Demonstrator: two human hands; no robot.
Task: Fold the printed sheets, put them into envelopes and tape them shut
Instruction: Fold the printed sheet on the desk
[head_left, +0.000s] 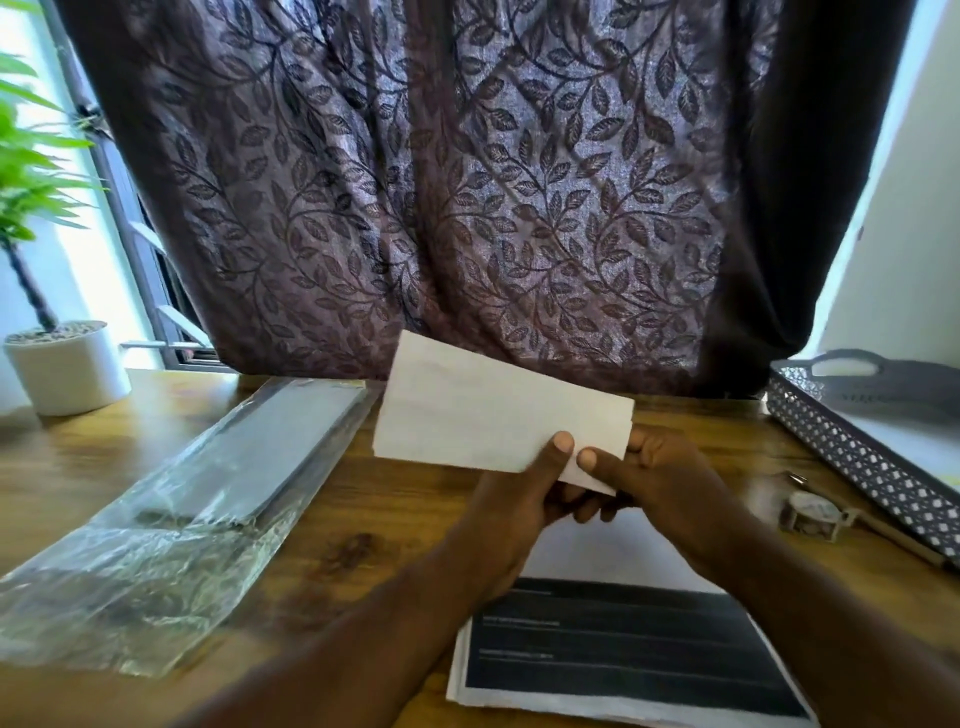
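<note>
1 folded sheet, 2 hands

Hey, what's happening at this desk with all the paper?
A person is holding a folded white sheet up over the wooden desk, pinching its near edge with the left hand and right hand. A stack of printed sheets lies beneath their arms. To the left sits a clear plastic pack, apparently of envelopes, and a tape dispenser waits on the right beside a mesh tray. Nothing looks enveloped or taped yet.
</note>
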